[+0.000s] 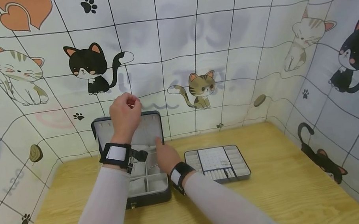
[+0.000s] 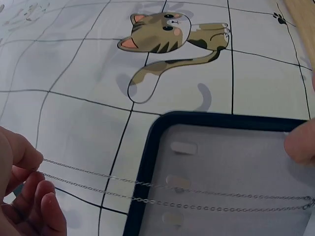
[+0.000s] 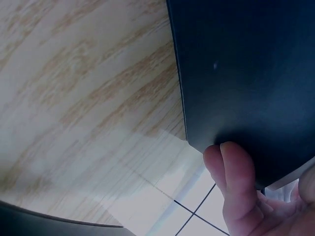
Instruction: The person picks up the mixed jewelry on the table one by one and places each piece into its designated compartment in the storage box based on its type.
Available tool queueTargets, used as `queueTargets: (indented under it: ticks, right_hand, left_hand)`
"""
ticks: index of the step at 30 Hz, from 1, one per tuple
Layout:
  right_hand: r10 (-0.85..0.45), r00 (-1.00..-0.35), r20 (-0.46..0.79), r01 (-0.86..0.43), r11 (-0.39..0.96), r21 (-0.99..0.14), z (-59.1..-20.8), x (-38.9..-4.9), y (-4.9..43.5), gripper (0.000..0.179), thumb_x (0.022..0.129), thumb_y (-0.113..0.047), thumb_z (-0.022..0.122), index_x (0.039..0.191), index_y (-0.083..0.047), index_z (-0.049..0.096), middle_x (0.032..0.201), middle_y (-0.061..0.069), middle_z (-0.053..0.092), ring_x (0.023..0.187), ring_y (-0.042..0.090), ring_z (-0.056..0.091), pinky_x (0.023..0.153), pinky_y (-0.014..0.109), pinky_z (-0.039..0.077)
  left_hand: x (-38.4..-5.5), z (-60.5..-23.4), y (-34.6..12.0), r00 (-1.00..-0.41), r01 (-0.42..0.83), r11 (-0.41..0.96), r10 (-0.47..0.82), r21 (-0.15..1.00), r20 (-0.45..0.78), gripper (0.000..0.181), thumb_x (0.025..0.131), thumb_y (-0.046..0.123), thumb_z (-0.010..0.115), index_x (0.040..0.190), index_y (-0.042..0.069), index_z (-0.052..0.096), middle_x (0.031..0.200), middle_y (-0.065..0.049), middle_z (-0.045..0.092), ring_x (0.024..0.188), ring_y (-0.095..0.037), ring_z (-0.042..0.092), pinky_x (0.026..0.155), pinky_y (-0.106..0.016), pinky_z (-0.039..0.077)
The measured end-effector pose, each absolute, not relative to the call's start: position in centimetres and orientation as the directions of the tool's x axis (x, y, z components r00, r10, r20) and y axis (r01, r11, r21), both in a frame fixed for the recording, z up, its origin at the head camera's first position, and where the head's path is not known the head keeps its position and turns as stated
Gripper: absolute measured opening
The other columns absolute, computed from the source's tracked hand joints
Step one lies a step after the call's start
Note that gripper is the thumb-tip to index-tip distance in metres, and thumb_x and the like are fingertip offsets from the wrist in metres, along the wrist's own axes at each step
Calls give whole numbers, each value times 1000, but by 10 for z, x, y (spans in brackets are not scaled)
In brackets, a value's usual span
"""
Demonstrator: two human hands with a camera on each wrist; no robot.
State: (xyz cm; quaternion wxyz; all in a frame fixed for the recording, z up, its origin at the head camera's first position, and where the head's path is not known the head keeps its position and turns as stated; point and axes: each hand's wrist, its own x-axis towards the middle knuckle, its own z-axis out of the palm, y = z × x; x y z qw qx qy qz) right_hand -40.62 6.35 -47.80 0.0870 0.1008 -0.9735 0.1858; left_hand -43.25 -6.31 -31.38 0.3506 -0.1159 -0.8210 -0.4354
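Note:
My left hand is raised in front of the open lid of a dark jewelry box with a light grey lining. Between thumb and fingers it pinches a thin silver necklace. Two strands of the chain stretch across the lid in the left wrist view and come together at the right edge; what lies beyond is cut off. My right hand grips the box's right side wall. In the right wrist view its fingers press on the dark outer side, and the thumb lies over the rim.
A shallow compartment tray stands to the right of the box, with a pale panel and ring rolls in its middle. Both stand on a wooden table. Behind it hangs a cat-print cloth.

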Motion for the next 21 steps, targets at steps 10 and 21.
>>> queueTargets:
  ticks: [10,21]
  right_hand:
    - [-161,-969,188,-220,909,-355,-481,-408,64,61,98,-2,67,152,-6,39,67,5,61,49,16,54,46,29,43]
    - [-159,-972,175,-213,910,-356,-476,-407,63,58,97,-1,69,148,-7,42,72,7,65,52,16,57,47,28,45]
  left_hand:
    - [-445,-326,-75,-723,465,603,-165,649,671,19,103,18,63,101,2,74,95,-18,72,90,-35,67,80,-41,45]
    - [-450,-357,-80,-706,481,634,-129,606,696,17,101,15,66,96,0,73,84,-19,69,81,-36,63,74,-40,43]
